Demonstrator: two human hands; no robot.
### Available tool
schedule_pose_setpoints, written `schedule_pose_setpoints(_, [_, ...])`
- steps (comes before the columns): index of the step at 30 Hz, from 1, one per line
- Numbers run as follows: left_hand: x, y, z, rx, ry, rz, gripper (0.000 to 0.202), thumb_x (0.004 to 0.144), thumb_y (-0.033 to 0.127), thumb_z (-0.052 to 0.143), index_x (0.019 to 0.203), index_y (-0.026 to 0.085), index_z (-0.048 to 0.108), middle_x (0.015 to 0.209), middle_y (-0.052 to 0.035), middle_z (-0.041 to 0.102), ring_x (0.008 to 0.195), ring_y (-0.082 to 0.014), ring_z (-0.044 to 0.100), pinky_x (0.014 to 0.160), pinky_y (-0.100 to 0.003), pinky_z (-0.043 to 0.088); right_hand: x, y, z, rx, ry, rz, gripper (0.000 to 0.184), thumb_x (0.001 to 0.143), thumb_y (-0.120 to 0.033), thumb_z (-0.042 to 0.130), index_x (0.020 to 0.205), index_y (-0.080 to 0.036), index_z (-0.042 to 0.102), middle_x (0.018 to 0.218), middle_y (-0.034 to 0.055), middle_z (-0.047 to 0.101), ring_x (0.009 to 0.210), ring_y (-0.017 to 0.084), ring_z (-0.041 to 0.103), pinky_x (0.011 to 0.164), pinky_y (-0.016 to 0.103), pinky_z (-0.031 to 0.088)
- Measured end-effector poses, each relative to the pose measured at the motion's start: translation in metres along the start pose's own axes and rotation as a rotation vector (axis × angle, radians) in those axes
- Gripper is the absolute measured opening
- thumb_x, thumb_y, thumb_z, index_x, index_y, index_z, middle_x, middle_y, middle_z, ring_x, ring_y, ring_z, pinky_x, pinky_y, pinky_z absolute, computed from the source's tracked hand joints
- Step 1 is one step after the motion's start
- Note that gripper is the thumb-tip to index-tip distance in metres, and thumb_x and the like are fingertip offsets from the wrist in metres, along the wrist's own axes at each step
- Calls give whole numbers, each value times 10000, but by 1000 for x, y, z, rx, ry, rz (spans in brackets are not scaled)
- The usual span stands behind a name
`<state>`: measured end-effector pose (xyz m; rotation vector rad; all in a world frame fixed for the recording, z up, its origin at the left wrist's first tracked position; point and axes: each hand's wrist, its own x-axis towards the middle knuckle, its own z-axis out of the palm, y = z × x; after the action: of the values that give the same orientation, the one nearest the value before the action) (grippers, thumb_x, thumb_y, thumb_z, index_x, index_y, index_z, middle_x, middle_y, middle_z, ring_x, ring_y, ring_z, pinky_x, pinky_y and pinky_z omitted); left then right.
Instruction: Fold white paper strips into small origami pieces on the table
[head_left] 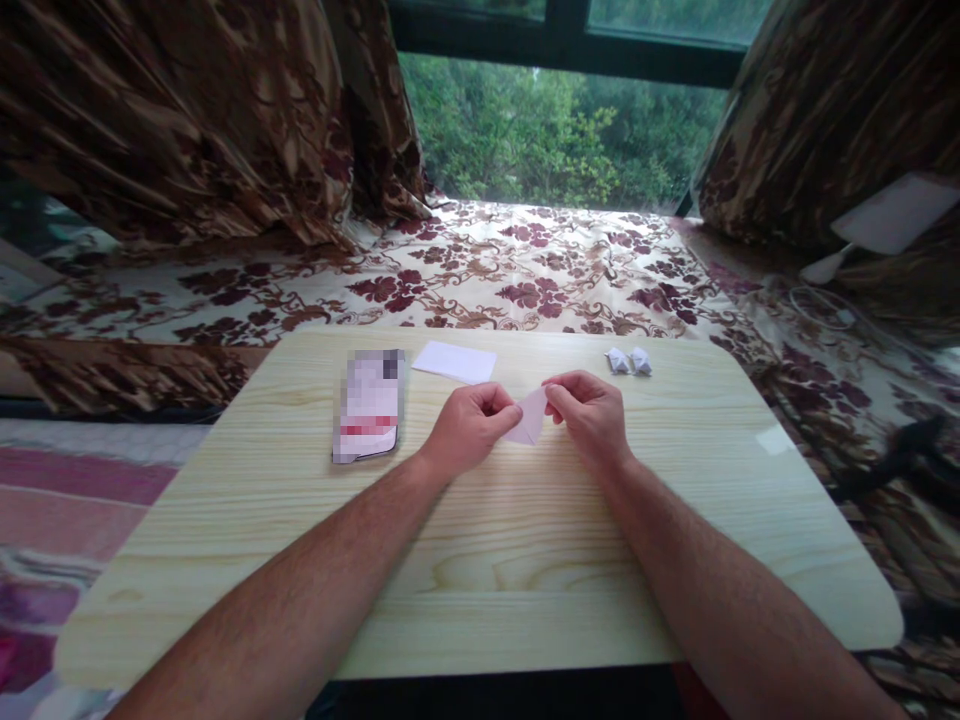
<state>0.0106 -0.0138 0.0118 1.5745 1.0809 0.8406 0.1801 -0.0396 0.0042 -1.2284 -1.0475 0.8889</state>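
My left hand (471, 425) and my right hand (592, 412) meet over the middle of a light wooden table (525, 560). Between them they pinch a small folded piece of white paper (529, 418), each hand closed on one side of it. The paper is held just above the tabletop, its lower point hanging down. A flat white paper sheet (454, 361) lies on the table just beyond my left hand. Two small folded paper figures (628, 361) sit side by side at the far right of the table.
A phone (367, 405) lies flat to the left of my left hand. Floral cloth (487, 265) covers the ledge behind the table, with curtains on both sides of a window. A white cable and charger (821, 290) lie at the right.
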Motion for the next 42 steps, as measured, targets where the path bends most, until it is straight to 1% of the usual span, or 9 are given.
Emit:
schedule_pose_setpoints(4, [0, 0, 0, 5, -23, -4, 203, 756, 330, 667, 661, 163, 602, 475, 56, 493, 431, -74, 389, 441, -214, 278, 0, -1, 0, 24, 12, -6, 63, 731, -223, 658, 716, -168, 684, 566, -11, 628, 493, 108, 544, 471, 228, 415])
schedule_pose_setpoints(13, [-1, 0, 0, 24, -27, -4, 210, 760, 335, 666, 665, 159, 603, 474, 56, 498, 433, -74, 395, 446, -215, 282, 0, 0, 0, 13, 15, -6, 80, 736, -239, 653, 719, -166, 681, 533, -20, 598, 479, 107, 523, 465, 230, 400])
schedule_pose_setpoints(17, [0, 1, 0, 9, -7, -2, 223, 757, 336, 673, 654, 156, 590, 489, 55, 501, 443, -71, 396, 449, -212, 287, 0, 1, 0, 3, -33, 40, 152, 751, -284, 669, 810, -151, 709, 591, 2, 644, 498, 116, 554, 456, 230, 409])
schedule_pose_setpoints(20, [0, 0, 0, -4, -1, 2, 228, 761, 339, 673, 661, 153, 587, 503, 57, 499, 448, -67, 394, 451, -208, 287, 1, 3, -1, -28, -70, 46, 105, 742, -252, 673, 719, -150, 680, 566, -5, 632, 477, 100, 530, 458, 220, 402])
schedule_pose_setpoints(23, [0, -2, 0, -14, -7, 11, 221, 764, 334, 674, 671, 151, 591, 521, 57, 502, 460, -65, 398, 453, -205, 287, 1, 4, -1, -59, -61, 9, 100, 742, -222, 665, 673, -150, 662, 541, -12, 620, 475, 91, 522, 466, 209, 397])
schedule_pose_setpoints(28, [1, -5, 0, -43, -2, 14, 207, 766, 323, 676, 681, 151, 596, 521, 58, 499, 459, -64, 399, 451, -205, 282, 0, 2, 0, -26, -69, 49, 102, 747, -241, 668, 724, -144, 689, 571, -4, 639, 486, 98, 538, 469, 212, 414])
schedule_pose_setpoints(31, [1, -5, 0, -63, 3, 16, 205, 765, 314, 678, 675, 152, 592, 510, 60, 492, 455, -65, 397, 450, -206, 280, 0, 4, 0, -20, -84, 74, 99, 741, -240, 666, 707, -149, 684, 572, -2, 639, 481, 99, 532, 463, 215, 413])
schedule_pose_setpoints(38, [1, -4, 1, -70, 12, 10, 208, 761, 309, 686, 669, 150, 587, 498, 59, 497, 449, -65, 400, 453, -207, 284, -1, 4, -1, -89, -79, 35, 124, 758, -245, 643, 691, -144, 671, 559, 11, 640, 489, 106, 539, 470, 219, 411])
schedule_pose_setpoints(42, [2, -4, 1, -76, 38, 18, 216, 754, 306, 689, 650, 150, 582, 501, 55, 501, 460, -67, 402, 456, -208, 283, -1, 1, 1, -29, -120, 92, 110, 740, -249, 655, 710, -144, 669, 582, 4, 643, 491, 100, 530, 466, 216, 420])
